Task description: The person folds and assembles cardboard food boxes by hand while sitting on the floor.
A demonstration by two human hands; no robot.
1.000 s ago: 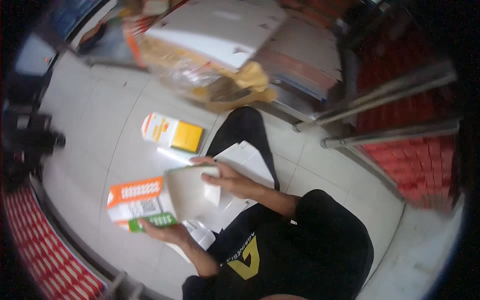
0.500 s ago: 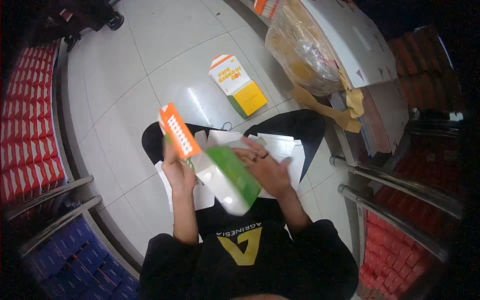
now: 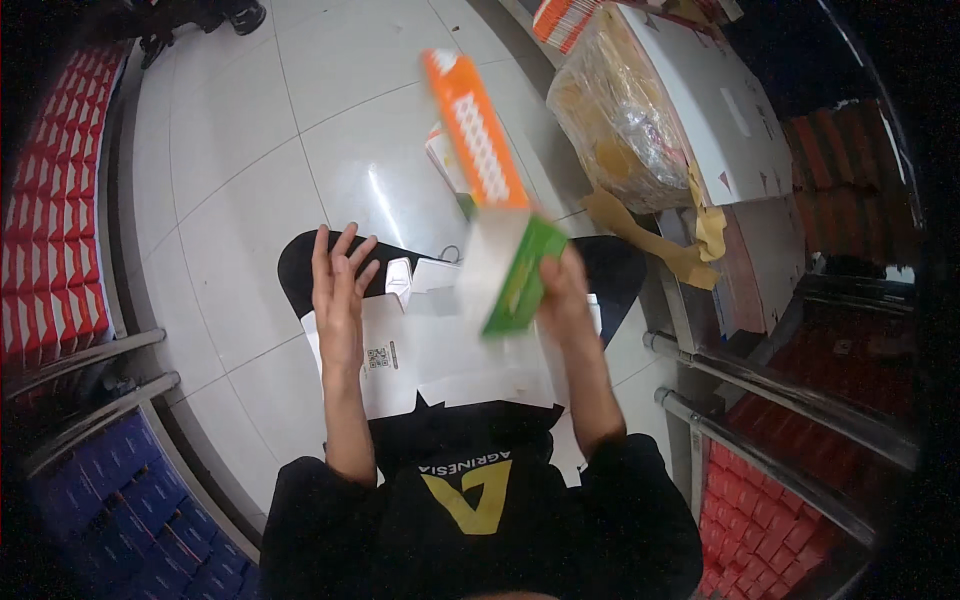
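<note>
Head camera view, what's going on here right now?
The right hand grips an orange, white and green carton, blurred in the picture. The left hand is empty, its fingers spread. Flat white cardboard lies across the person's legs. Beyond them, another carton lies on the tiled floor, mostly hidden behind the held one. Red-and-white boxes and blue boxes are stacked on the left.

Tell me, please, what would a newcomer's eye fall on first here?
Probably the orange, white and green carton, motion-blurred in the right hand near the centre. To its left, the left hand is spread open. White cardboard lies across the lap, and red-and-white packages fill the upper left side.
</note>
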